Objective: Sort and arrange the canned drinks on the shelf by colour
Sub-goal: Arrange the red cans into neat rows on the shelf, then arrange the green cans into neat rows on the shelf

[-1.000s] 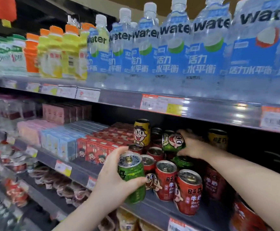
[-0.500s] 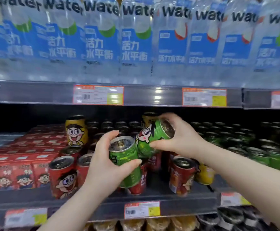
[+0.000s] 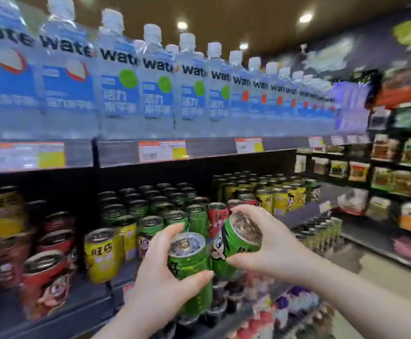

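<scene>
We grip one green metal drink can (image 3: pixel 191 267) per hand, left hand (image 3: pixel 161 281) upright, right hand (image 3: pixel 270 248) tilted, risking knocking crowded shelf cans (image 3: pixel 150 211) over.

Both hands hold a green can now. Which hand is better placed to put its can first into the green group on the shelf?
Probably the left hand: its green can is upright, just before the green cans. The right hand holds a tilted can.

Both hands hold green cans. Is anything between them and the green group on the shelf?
Nothing visible. The left hand and right hand hold their cans in front of the green cans, open air between.
</scene>
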